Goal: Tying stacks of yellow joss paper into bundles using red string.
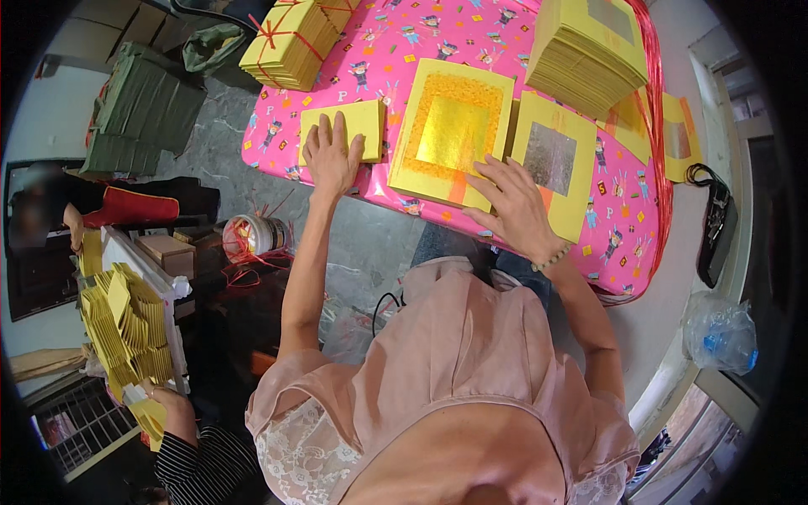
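My left hand (pixel 333 160) lies flat, fingers spread, on a small stack of folded yellow paper (pixel 367 124) near the table's front edge. To its right is a thicker stack of yellow paper sheets (pixel 453 130), the top one bearing a shiny gold foil square inside an orange border. My right hand (pixel 515 206) has its fingers stretched out over that stack's lower right corner and the neighbouring sheet. This neighbouring yellow sheet (pixel 551 156) carries a silver foil rectangle and an orange mark. Neither hand grips anything.
A pink patterned cloth (pixel 362 80) covers the table. Behind stand a tied yellow paper bundle (pixel 290 50) and a tall paper stack (pixel 581 71). Red ribbon strands (pixel 665 168) hang along the right edge. At left, other people's hands touch yellow paper piles (pixel 126 324) near a white bucket (pixel 257 237).
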Action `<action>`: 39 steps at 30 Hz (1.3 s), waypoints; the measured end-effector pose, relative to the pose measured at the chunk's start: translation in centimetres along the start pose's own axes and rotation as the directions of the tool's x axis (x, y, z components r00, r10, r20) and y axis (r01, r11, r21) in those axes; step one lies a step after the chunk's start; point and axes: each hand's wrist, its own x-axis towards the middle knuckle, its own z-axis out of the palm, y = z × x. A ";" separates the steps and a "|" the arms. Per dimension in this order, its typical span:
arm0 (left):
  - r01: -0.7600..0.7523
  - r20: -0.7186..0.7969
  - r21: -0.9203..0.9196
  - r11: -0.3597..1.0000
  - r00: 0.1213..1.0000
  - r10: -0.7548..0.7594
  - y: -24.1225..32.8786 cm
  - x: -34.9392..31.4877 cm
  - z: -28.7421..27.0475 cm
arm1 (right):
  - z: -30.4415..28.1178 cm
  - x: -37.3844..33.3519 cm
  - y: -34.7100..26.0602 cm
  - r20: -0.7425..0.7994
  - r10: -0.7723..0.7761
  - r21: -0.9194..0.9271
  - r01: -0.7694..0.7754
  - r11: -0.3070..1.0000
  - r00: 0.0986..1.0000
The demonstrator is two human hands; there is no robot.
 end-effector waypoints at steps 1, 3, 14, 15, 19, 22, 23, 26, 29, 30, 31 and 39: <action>0.013 0.027 -0.009 1.000 1.000 -0.013 -0.1 0.1 0.1 | 0.1 -0.1 0.0 -0.034 -0.018 0.009 0.018 1.000 0.999; 0.011 0.030 0.001 1.000 0.999 -0.011 -0.2 0.1 0.3 | 0.3 -0.2 0.1 -0.064 -0.031 0.017 0.033 0.999 0.997; -0.029 0.004 -0.094 0.995 1.000 0.029 -0.8 1.1 -2.1 | 0.3 0.2 0.0 -0.080 0.180 0.441 -0.127 0.889 0.980; -0.086 -0.082 -0.102 0.991 0.994 0.078 -0.2 1.4 -2.7 | 0.3 0.2 0.2 -0.084 0.185 0.439 -0.131 0.889 0.979; -0.238 -0.049 -0.535 0.811 0.967 0.251 3.8 2.0 -7.2 | 0.9 0.1 0.5 -0.077 0.241 0.507 -0.170 0.845 0.968; -0.326 0.057 -0.720 0.613 0.852 0.521 7.7 0.9 -10.1 | 0.9 0.2 0.7 -0.057 0.267 0.541 -0.195 0.818 0.962; -0.326 0.058 -0.719 0.614 0.852 0.520 8.6 0.5 -10.1 | 0.9 0.2 0.7 -0.033 0.270 0.541 -0.210 0.814 0.962; -0.460 0.083 -0.662 0.592 0.740 0.667 10.0 -0.1 -9.7 | 1.1 0.2 0.7 -0.040 0.270 0.534 -0.208 0.819 0.962; -0.426 0.118 -0.670 0.608 0.747 0.654 10.0 -0.2 -9.1 | 1.2 0.2 0.8 0.004 0.305 0.563 -0.254 0.786 0.952; -0.410 0.123 -0.682 0.606 0.752 0.647 10.1 -0.2 -9.1 | 1.2 0.2 0.9 0.002 0.308 0.563 -0.255 0.786 0.951; -0.393 0.128 -0.693 0.604 0.758 0.640 10.1 -0.2 -9.1 | 1.3 0.1 1.0 0.002 0.315 0.563 -0.261 0.784 0.949; -0.389 0.107 -0.704 0.594 0.769 0.631 10.2 -0.2 -8.7 | 1.2 0.2 1.1 0.000 0.317 0.557 -0.263 0.788 0.949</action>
